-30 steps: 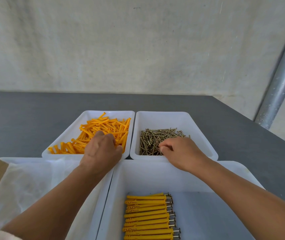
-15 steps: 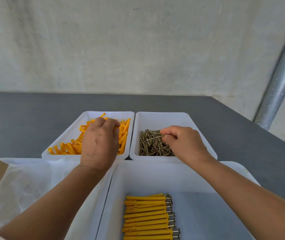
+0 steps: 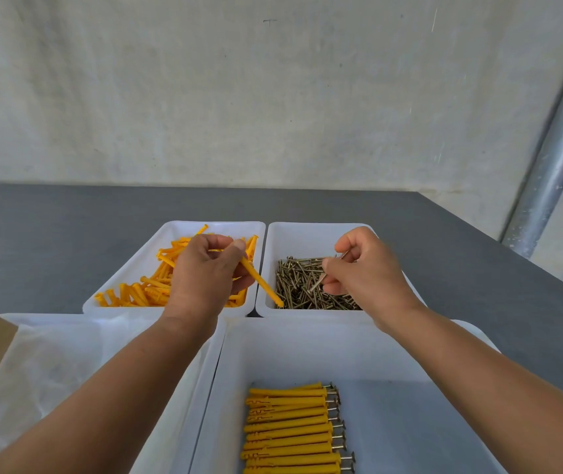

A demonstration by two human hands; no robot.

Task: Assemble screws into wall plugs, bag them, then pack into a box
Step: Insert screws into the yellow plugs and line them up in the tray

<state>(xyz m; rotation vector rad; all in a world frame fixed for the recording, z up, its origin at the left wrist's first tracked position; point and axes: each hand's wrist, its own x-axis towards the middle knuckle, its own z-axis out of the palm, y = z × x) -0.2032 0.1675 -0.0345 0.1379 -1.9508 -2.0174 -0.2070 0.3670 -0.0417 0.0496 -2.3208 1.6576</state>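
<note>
The left hand [image 3: 204, 275] pinches a long orange plastic wall plug [image 3: 262, 282]; the right hand [image 3: 365, 271] pinches a thin metal screw [image 3: 321, 280] over the white screw tray [image 3: 310, 234].

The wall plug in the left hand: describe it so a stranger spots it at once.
On the grey table, find the far left white tray of loose orange plugs. The left hand hangs above it, pinching one plug. Unlike the heaped ones, it is aloft, slanting down toward the screw tray.
</note>
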